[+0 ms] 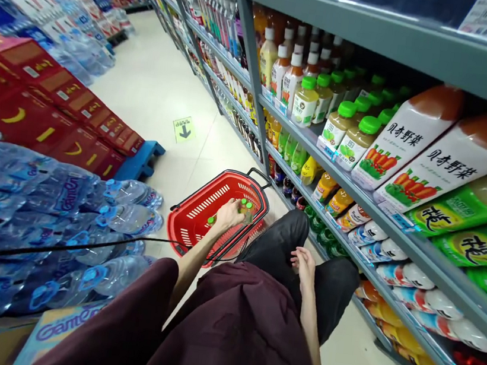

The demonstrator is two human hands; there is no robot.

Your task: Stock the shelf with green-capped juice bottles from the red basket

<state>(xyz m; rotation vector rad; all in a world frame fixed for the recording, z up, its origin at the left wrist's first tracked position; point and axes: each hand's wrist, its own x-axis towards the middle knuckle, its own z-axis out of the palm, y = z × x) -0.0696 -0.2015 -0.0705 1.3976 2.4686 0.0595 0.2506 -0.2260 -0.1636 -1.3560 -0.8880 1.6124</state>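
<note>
A red shopping basket [196,215] stands on the floor of a shop aisle in front of me. My left hand [229,212] reaches down into it and is closed round a green-capped drink bottle [246,208]. Another green cap [210,220] shows in the basket beside that hand. My right hand [303,264] rests loosely on my dark trouser leg [283,241], fingers slightly curled, holding nothing.
Grey shelves [320,145] on the right carry green-capped bottles [357,134], large juice bottles [404,138] and cans. On the left lie shrink-wrapped water bottle packs [42,210] and red cartons [46,114] on a blue pallet [141,160]. A green arrow sticker [184,129] marks the floor.
</note>
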